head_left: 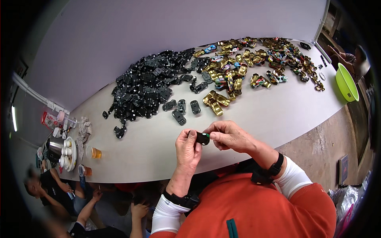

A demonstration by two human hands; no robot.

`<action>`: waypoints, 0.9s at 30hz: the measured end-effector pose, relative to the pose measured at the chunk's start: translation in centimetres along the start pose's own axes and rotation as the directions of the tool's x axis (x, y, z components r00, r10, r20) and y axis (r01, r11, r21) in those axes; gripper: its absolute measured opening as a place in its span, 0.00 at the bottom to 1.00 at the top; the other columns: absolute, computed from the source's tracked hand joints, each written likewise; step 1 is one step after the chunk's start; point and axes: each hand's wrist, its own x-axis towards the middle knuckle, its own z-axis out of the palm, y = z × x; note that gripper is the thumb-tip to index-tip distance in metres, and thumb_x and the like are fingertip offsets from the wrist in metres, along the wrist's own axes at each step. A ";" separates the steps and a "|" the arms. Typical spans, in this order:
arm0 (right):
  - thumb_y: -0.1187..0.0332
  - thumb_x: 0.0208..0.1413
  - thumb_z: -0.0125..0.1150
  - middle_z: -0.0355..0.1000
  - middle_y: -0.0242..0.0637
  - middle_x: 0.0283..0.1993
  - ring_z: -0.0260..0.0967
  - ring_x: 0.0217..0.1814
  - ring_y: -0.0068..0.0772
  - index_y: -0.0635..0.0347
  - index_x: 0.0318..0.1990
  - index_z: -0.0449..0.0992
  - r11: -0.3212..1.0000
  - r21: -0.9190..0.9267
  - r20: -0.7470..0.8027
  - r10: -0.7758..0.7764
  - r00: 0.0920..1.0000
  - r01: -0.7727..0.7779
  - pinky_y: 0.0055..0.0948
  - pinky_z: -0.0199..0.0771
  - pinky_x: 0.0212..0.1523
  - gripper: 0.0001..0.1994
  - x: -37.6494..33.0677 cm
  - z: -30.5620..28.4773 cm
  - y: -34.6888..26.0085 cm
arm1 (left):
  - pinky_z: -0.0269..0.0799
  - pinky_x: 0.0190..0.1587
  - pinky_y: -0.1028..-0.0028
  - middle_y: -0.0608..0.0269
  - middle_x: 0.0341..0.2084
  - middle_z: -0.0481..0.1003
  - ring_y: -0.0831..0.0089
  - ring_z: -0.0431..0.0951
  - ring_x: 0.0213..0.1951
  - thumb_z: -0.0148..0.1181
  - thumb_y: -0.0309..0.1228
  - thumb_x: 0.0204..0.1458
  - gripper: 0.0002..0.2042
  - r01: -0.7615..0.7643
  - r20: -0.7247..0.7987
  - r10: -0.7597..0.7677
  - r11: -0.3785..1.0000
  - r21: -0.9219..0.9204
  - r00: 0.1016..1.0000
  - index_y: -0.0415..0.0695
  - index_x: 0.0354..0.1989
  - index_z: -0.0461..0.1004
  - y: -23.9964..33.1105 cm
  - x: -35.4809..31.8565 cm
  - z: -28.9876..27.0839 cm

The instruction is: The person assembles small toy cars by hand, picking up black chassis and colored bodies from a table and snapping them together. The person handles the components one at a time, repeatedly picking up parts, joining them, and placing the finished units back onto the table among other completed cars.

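Note:
Above the table's near edge, my left hand (187, 150) pinches a small black toy car part (203, 138) between thumb and fingers. White round spots and a bit of green show at its right end. My right hand (228, 136) closes thumb and forefinger on that same end; the fingertips partly hide what they grip. Just beyond my hands lie several loose black toy car bases (179, 117). A small cluster of gold toy car shells (215, 102) sits to their right.
A large heap of black car bases (147, 83) covers the table's left middle. Gold and coloured car shells (234, 71) spread across the far right. A green bowl (346, 83) stands at the right edge. Cups of amber drink (96, 153) and a tray (70, 155) are left; people sit lower left.

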 end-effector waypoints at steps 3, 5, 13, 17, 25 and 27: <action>0.73 0.49 0.60 0.65 0.29 0.23 0.59 0.20 0.16 0.66 0.41 0.71 0.927 -0.350 -0.116 -0.185 0.976 0.134 0.19 0.60 0.19 0.12 0.1 0.3 1.2 | 0.58 0.10 0.85 0.61 0.22 0.71 0.80 0.67 0.13 0.59 0.28 0.50 0.07 -0.044 -0.059 0.046 0.998 0.034 0.997 0.41 0.31 0.67 -0.4 0.1 0.3; 0.74 0.49 0.60 0.67 0.30 0.24 0.60 0.20 0.17 0.66 0.41 0.72 0.803 -0.571 -0.170 -0.320 0.932 0.172 0.21 0.61 0.20 0.12 0.4 -0.1 1.6 | 0.63 0.12 0.83 0.61 0.22 0.70 0.77 0.70 0.16 0.58 0.25 0.50 0.07 -0.065 -0.018 0.067 0.993 0.095 0.998 0.41 0.33 0.66 -0.2 0.0 1.3; 0.73 0.50 0.58 0.72 0.36 0.25 0.66 0.27 0.22 0.68 0.41 0.74 0.950 -0.311 -0.140 -0.088 0.986 0.041 0.25 0.67 0.30 0.11 -0.6 -0.7 1.1 | 0.62 0.12 0.85 0.54 0.27 0.73 0.76 0.70 0.17 0.57 0.25 0.50 0.08 0.241 0.129 -0.218 0.949 -0.204 0.967 0.40 0.38 0.69 -0.1 0.9 -2.1; 0.73 0.50 0.60 0.72 0.35 0.25 0.66 0.27 0.21 0.69 0.38 0.75 0.937 -0.335 -0.155 -0.157 0.975 0.098 0.24 0.67 0.29 0.09 -0.3 -0.4 1.5 | 0.62 0.11 0.84 0.54 0.27 0.73 0.76 0.70 0.16 0.57 0.25 0.50 0.08 0.190 0.125 -0.180 0.979 -0.075 0.976 0.39 0.38 0.69 -0.5 0.9 -1.9; 0.73 0.49 0.59 0.71 0.41 0.23 0.66 0.25 0.23 0.68 0.33 0.75 0.856 -0.504 -0.222 -0.257 0.941 0.115 0.28 0.66 0.27 0.07 0.2 -0.4 1.8 | 0.60 0.10 0.84 0.57 0.23 0.72 0.77 0.68 0.14 0.57 0.24 0.50 0.06 -0.216 0.105 0.190 0.888 0.405 0.976 0.39 0.34 0.66 0.2 -0.6 1.8; 0.72 0.50 0.57 0.70 0.42 0.22 0.66 0.24 0.25 0.67 0.35 0.74 0.769 -0.609 -0.209 -0.392 0.896 0.194 0.28 0.66 0.26 0.07 0.3 -0.1 1.7 | 0.60 0.10 0.83 0.58 0.23 0.71 0.77 0.67 0.14 0.57 0.23 0.50 0.06 -0.132 0.047 0.124 0.943 0.305 0.991 0.40 0.33 0.66 0.1 0.0 1.4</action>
